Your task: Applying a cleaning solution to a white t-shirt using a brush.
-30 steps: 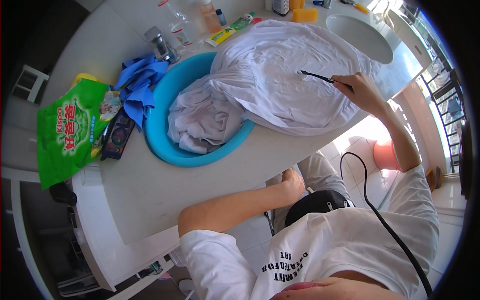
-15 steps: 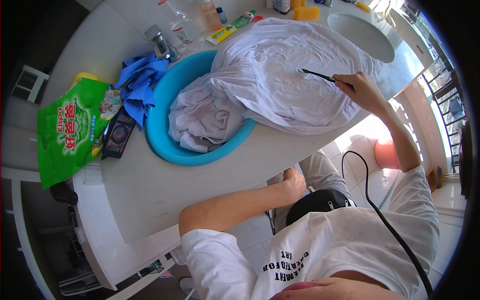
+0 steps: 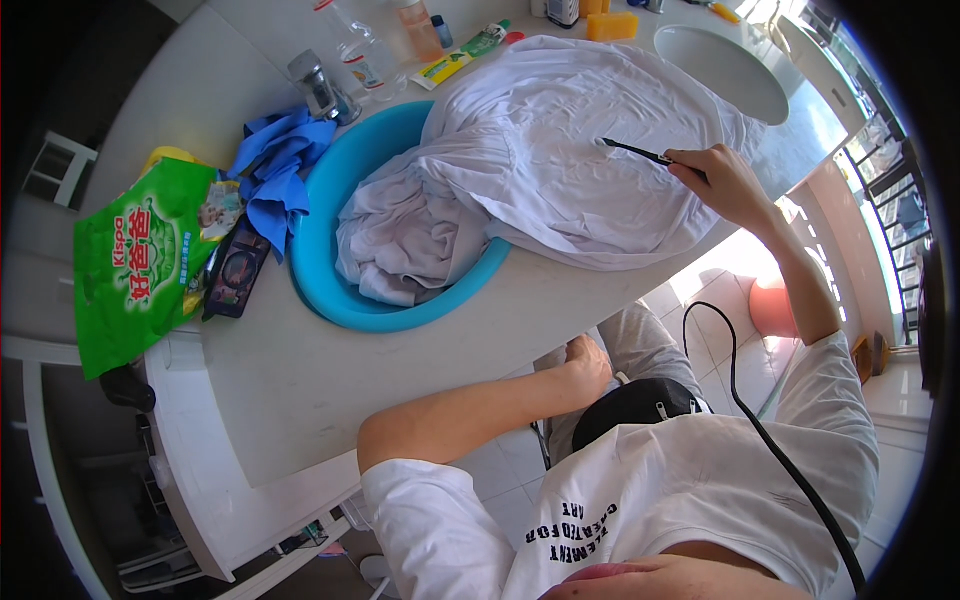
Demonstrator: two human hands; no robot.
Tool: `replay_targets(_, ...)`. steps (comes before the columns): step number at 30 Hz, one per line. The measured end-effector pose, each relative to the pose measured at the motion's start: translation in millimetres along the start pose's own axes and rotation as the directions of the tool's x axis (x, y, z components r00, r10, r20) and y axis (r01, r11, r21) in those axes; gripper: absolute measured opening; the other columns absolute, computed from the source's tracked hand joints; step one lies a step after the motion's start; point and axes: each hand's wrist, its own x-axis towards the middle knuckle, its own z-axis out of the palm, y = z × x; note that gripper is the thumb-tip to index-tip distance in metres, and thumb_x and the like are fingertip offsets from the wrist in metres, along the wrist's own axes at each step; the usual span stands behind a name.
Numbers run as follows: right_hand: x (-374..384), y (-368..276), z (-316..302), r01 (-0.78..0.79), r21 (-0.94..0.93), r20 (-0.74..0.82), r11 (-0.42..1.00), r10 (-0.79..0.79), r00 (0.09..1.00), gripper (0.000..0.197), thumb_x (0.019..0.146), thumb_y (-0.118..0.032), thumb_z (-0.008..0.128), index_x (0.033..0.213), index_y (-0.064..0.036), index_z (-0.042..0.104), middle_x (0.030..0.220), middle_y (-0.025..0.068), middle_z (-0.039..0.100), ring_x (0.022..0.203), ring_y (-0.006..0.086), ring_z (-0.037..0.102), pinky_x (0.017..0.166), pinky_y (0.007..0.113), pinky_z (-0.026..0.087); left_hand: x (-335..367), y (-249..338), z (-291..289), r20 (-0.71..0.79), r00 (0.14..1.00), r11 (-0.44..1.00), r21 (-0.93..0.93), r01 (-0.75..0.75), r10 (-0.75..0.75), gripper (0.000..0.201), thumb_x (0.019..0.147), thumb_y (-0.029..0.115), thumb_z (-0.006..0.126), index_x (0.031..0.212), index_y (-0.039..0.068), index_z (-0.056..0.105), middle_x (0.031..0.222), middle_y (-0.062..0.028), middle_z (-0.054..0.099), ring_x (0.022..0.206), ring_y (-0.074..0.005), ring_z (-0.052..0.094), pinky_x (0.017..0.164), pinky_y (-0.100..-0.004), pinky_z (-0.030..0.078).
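Note:
My right hand pinches the handle of a slim black toothbrush. Its head rests at or just over a white cloth spread in wrinkles across the counter. The rest of that cloth lies bunched inside a blue plastic basin. My left hand is curled closed below the counter's near edge, close to my lap. Whatever its fingers may hold is hidden.
Left of the basin are blue rubber gloves, a phone and a green detergent bag. A faucet, clear bottle and toothpaste tube stand behind. A sink is far right; a black cable hangs beside me.

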Motion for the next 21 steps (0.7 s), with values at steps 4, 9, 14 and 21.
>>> replay_targets(4,-0.1,-2.3,-1.2,-0.005,-0.012,0.010,1.000,0.005,1.000,0.023,0.097,-0.024,0.062,0.107,-0.0077,0.075,0.076,0.0133,0.070,0.062,0.0298,0.063,0.060,0.040,0.049,0.7,0.2,1.0,-0.013,1.000,1.000,-0.007,0.011,-0.012,0.021,0.087,0.020,0.065,0.104,0.012,0.075,0.108,-0.0090,0.073,0.105,-0.0244,0.068,0.082,-0.0382,0.051)
replay_targets(9,-0.9,-4.7,-1.8,-0.001,0.000,0.001,1.000,0.001,1.000,0.022,0.097,-0.023,0.063,0.106,-0.0073,0.075,0.075,0.0134,0.070,0.060,0.0293,0.062,0.059,0.039,0.049,-0.5,-0.9,-1.2,0.006,1.000,1.000,-0.007,-0.004,0.004,0.021,0.087,0.020,0.065,0.103,0.012,0.075,0.107,-0.0087,0.073,0.103,-0.0246,0.068,0.082,-0.0384,0.051)
replay_targets(14,-1.0,-5.9,-2.3,0.013,0.036,-0.013,0.999,-0.013,1.000,0.022,0.095,-0.019,0.063,0.107,-0.0032,0.074,0.068,0.0178,0.064,0.056,0.0317,0.059,0.059,0.041,0.046,-1.5,-0.2,-3.0,0.010,1.000,1.000,-0.001,0.005,-0.005,0.021,0.088,0.021,0.064,0.104,0.012,0.075,0.108,-0.0088,0.073,0.104,-0.0245,0.068,0.083,-0.0385,0.051)
replay_targets(21,-2.2,-5.5,-3.8,0.001,-0.023,0.005,1.000,-0.001,1.000,0.022,0.097,-0.023,0.063,0.105,-0.0071,0.075,0.071,0.0125,0.069,0.057,0.0277,0.061,0.056,0.038,0.047,-2.8,-0.8,-4.0,0.024,1.000,1.000,0.006,0.001,-0.001,0.023,0.089,0.022,0.063,0.106,0.012,0.074,0.110,-0.0088,0.072,0.107,-0.0243,0.066,0.086,-0.0384,0.050)
